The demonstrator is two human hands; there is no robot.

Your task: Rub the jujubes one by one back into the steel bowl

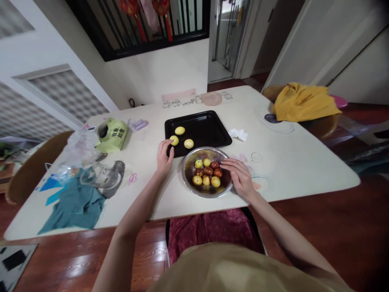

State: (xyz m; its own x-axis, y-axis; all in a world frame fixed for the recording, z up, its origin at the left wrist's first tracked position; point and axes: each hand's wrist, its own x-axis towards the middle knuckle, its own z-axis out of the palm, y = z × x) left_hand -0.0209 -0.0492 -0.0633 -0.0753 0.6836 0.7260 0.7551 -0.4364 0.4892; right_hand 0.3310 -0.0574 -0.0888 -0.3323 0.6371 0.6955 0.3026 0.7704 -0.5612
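On the left side of a black baking tray [209, 127] lie three pale yellow-green jujubes, and my left hand [165, 157] has its fingers and thumb around the nearest-left jujube [174, 140]. Another jujube [180, 130] sits behind it and a third jujube [189, 143] to its right. Close to me, a steel bowl [187, 178] holds several more jujubes, some yellow-green, others mottled reddish brown. My right hand [240, 176] reaches over the bowl's right rim with fingers stretched out, their tips close to a red-brown jujube [214, 165]. Whether they touch it I cannot tell.
A crumpled white tissue [238, 134] lies right of the tray. Towards the left are a green tissue box [113, 134], a clear plastic container [99, 176], plastic bags [80, 148] and a teal cloth [77, 205]. Yellow fabric [305, 101] drapes over a chair at the far right.
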